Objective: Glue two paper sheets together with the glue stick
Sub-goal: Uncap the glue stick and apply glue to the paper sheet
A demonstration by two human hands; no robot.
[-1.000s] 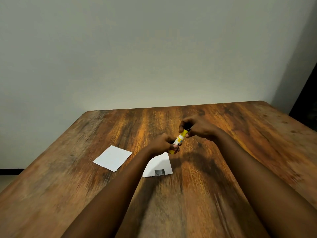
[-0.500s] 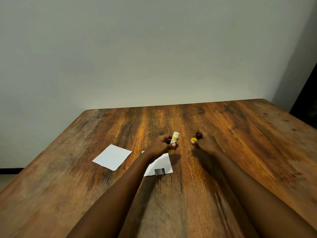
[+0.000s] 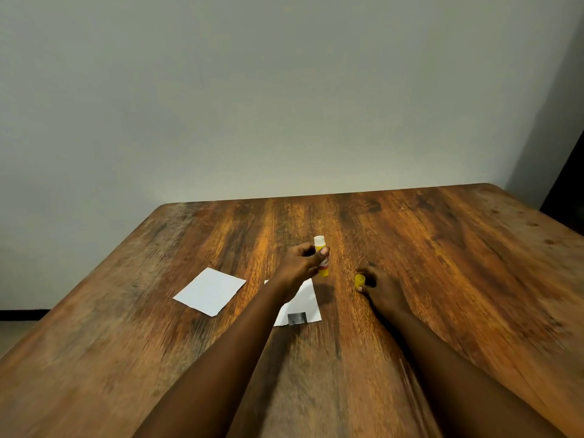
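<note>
Glue stick, uncapped, stands gripped in the left hand over the nearer sheet's far edge — right of that sheet the right hand pinches the cap, so the sheet, unheld, may skid when rubbed.

My left forearm covers part of the near paper sheet; its dark patch is too blurred to make out. My left grip hides the middle of the glue stick, whose label is unreadable.
</note>
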